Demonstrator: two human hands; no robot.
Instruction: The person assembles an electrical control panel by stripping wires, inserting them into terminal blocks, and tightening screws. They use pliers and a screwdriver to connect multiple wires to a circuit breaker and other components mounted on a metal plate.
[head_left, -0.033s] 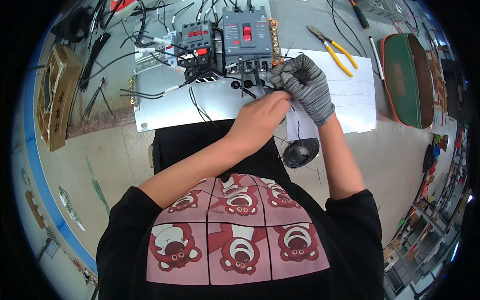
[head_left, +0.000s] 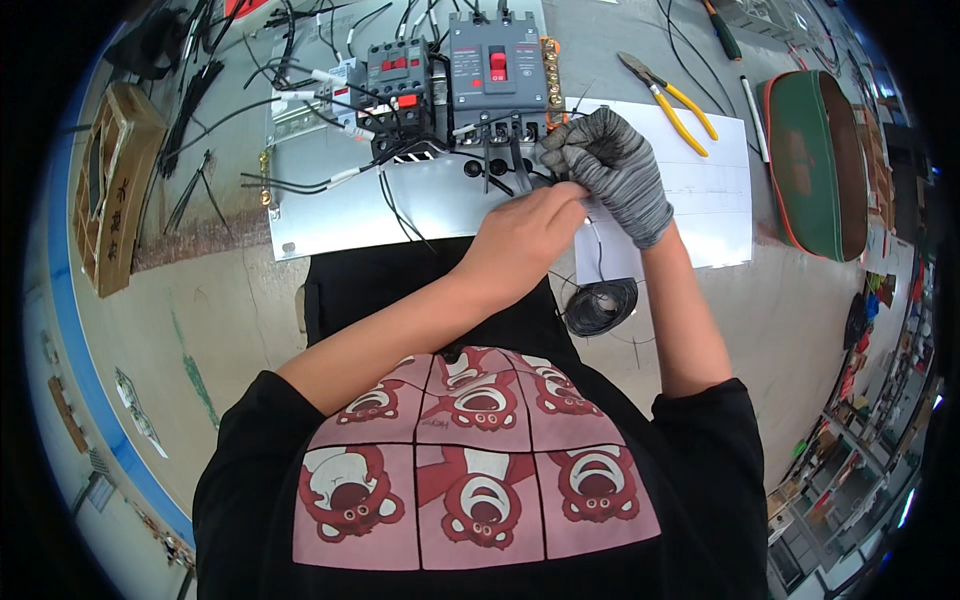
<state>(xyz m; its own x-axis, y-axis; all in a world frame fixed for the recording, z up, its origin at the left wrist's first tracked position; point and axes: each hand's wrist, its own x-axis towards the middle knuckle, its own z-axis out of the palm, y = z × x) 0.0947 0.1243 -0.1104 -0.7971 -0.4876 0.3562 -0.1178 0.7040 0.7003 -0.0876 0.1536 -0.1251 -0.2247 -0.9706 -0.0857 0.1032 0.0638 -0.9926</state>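
My bare left hand (head_left: 530, 235) is closed, its thumb and forefinger pinched beside my right hand. On my right hand (head_left: 612, 175) is a grey striped knit glove, its fingers curled in. The two hands meet just below the right corner of the grey circuit breaker (head_left: 497, 85), which has a red toggle. What lies between their fingers is hidden. Black wires (head_left: 520, 165) come down from the breaker's lower terminals towards my left hand. A thin wire runs from under the hands down to a black coil (head_left: 600, 305) at the table's near edge.
A contactor (head_left: 398, 90) with black wires in white sleeves stands left of the breaker on a metal plate (head_left: 330, 225). Yellow-handled pliers (head_left: 680, 115) lie partly on white paper (head_left: 715, 200). A green case (head_left: 815, 165) stands right, a wooden box (head_left: 120, 190) left.
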